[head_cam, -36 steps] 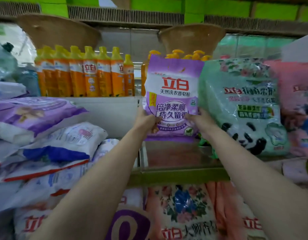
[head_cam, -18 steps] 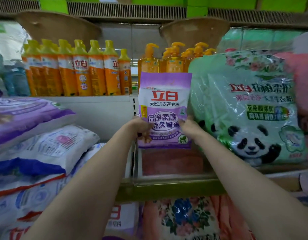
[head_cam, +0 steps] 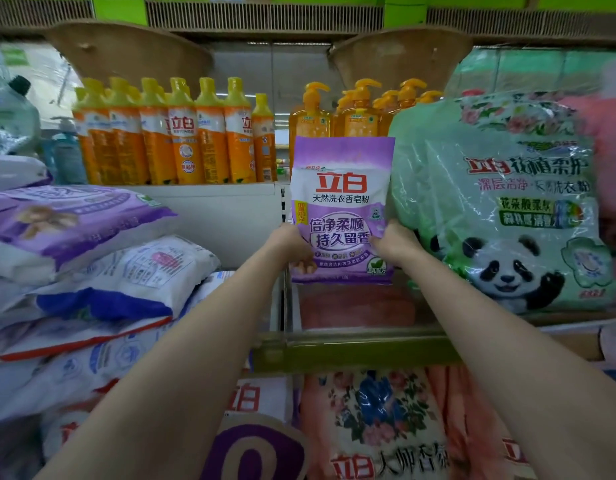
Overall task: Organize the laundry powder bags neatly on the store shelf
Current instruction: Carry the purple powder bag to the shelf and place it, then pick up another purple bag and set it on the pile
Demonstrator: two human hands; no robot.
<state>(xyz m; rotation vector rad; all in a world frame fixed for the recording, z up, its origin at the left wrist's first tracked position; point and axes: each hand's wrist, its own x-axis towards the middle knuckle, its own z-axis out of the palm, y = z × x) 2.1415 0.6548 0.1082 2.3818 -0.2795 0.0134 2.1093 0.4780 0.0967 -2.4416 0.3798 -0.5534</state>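
Observation:
A small purple laundry powder bag (head_cam: 341, 188) stands upright at the back of a glass-fronted shelf compartment (head_cam: 362, 336). My left hand (head_cam: 292, 244) grips its lower left edge and my right hand (head_cam: 391, 242) grips its lower right edge. The bag's bottom sits at or just above the shelf floor; I cannot tell if it touches. A large green panda-print powder bag (head_cam: 500, 209) stands right beside it, touching its right edge.
Purple and white-blue powder bags (head_cam: 102, 271) lie stacked on the left. Orange detergent bottles (head_cam: 181, 140) and pump bottles (head_cam: 355, 112) line the shelf behind. Floral pink bags (head_cam: 386, 420) fill the shelf below. Pink bags (head_cam: 611, 140) crowd the far right.
Both hands have carried the purple bag down and back into the compartment, from in front of the pump bottles to beside the panda bag.

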